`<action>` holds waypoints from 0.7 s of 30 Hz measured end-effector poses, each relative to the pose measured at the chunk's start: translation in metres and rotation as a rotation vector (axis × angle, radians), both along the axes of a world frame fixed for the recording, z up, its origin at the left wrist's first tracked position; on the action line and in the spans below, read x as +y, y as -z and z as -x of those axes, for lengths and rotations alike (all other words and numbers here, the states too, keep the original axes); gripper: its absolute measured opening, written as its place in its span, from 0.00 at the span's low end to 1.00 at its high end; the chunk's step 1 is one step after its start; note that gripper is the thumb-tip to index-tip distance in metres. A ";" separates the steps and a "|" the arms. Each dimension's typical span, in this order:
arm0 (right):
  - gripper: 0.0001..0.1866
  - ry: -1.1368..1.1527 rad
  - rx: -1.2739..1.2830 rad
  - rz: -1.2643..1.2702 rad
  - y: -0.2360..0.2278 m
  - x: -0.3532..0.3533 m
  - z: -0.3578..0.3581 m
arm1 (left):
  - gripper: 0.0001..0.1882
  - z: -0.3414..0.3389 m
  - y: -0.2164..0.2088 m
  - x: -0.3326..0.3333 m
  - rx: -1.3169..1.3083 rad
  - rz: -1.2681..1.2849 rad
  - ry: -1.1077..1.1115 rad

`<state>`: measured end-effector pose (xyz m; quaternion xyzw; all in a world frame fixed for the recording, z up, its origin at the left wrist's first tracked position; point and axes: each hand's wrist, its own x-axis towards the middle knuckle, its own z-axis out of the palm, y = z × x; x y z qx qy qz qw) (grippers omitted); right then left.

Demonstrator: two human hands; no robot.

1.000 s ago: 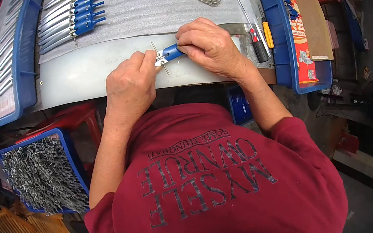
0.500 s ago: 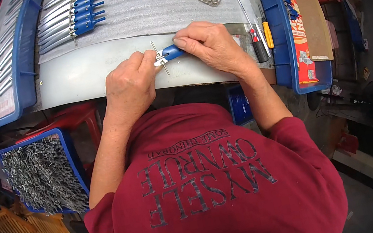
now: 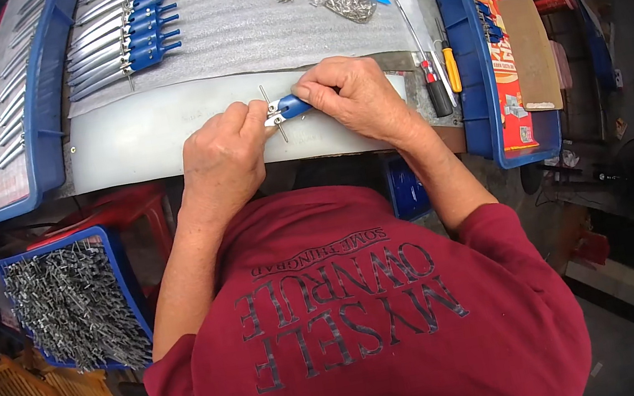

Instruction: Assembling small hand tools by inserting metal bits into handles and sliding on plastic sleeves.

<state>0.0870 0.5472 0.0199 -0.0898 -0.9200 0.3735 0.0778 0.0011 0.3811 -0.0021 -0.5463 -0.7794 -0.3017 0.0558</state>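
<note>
Apparently working at the joint of a blue-and-silver metal fitting [image 3: 289,107]: clasping its silver end in the left hand [image 3: 223,148], pinching its blue end between thumb and fingers of the right hand [image 3: 361,99]. Next, probably calling for a firm left hold and careful right-hand alignment. Held over the white sheet [image 3: 130,146] along the counter [image 3: 453,139]; impossible to tell whether touching it. Looking smooth and slightly tilted, crossed near the joint by a thin metal pin [image 3: 283,131] protruding on both sides; partly hidden under both hands.
</note>
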 end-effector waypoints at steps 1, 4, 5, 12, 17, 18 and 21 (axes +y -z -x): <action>0.09 0.017 0.015 -0.026 0.000 -0.001 0.000 | 0.09 0.000 0.000 0.000 0.002 0.004 0.003; 0.09 0.002 -0.025 -0.082 0.000 0.001 0.000 | 0.11 0.000 -0.002 -0.001 -0.072 -0.002 0.012; 0.09 0.001 -0.024 -0.084 -0.001 0.003 0.001 | 0.11 0.000 -0.002 -0.001 -0.071 -0.005 0.011; 0.09 0.212 0.191 -0.159 0.017 0.055 0.026 | 0.09 0.001 -0.006 0.000 -0.070 -0.014 0.000; 0.07 0.213 0.214 -0.467 0.030 0.077 0.047 | 0.08 0.001 -0.003 0.001 -0.037 -0.022 -0.002; 0.06 0.195 0.228 -0.520 0.033 0.079 0.050 | 0.08 0.001 -0.003 0.001 -0.041 -0.022 0.000; 0.05 0.150 0.226 -0.610 0.034 0.078 0.055 | 0.08 0.001 -0.003 0.000 -0.050 -0.017 0.001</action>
